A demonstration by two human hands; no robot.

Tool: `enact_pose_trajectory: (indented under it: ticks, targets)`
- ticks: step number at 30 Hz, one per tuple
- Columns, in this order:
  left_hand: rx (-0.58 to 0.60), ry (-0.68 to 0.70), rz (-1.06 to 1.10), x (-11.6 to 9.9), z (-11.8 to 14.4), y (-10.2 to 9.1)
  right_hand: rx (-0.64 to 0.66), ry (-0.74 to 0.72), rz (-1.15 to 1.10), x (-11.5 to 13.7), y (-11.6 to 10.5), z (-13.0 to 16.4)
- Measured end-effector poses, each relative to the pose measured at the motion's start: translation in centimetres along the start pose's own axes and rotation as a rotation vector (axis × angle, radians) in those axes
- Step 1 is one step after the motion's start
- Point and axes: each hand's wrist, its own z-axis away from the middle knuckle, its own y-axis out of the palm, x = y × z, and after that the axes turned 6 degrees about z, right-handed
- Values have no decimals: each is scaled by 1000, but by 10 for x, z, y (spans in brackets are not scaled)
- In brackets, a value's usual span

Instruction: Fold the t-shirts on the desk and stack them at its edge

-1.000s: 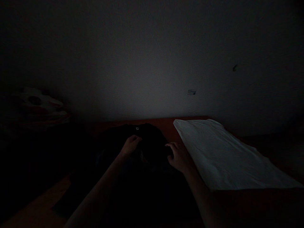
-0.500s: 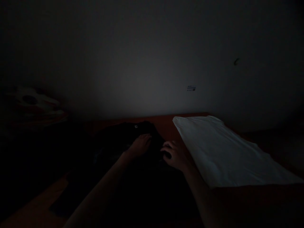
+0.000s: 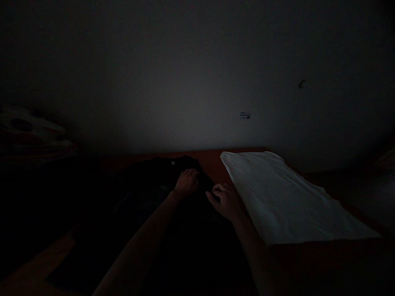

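Head view, very dim: both bare forearms reach forward over a black garment (image 3: 154, 193) spread on a reddish-brown table (image 3: 212, 158). The left hand (image 3: 186, 183) rests palm down on the upper part of the garment, fingers curled loosely together against the cloth; whether it pinches any fabric cannot be told in this light. A small pale label (image 3: 173, 163) on the garment lies just beyond and to the left of that hand. The right hand (image 3: 224, 200) sits just to the right of the left one and slightly nearer the person, at the garment's right edge, fingers bent inward with the thumb against them as if closed on a fold of the dark cloth, though the grip itself is too dark to confirm. Immediately right of the right hand, a folded white cloth (image 3: 286, 197) lies flat on the table, its near left edge close beside the wrist. Beyond both hands stands a plain wall (image 3: 185, 82) with a small sticker (image 3: 245, 116)
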Motion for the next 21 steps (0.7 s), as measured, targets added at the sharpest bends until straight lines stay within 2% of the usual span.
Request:
enact_pose_trajectory:
  ticks: [3,8,10,12,17,21]
  targets:
    - [32,62,4,-2,23,-9,34,-34,-15,0,1,1]
    - [-29,179,-2,-2,89,-29,180,-25,-3,-1,2,-2]
    - [5,240,16,-4,114,-39,243,-25,18,-2,3,-2]
    - [46,235,46,-5,132,-46,297,-30,47,-3,2,-2]
    - [46,95,200,-1,148,-49,352,-45,138,1,-4,-6]
    - [-7,61,436,3,147,-49,390,92,236,26,-5,-35]
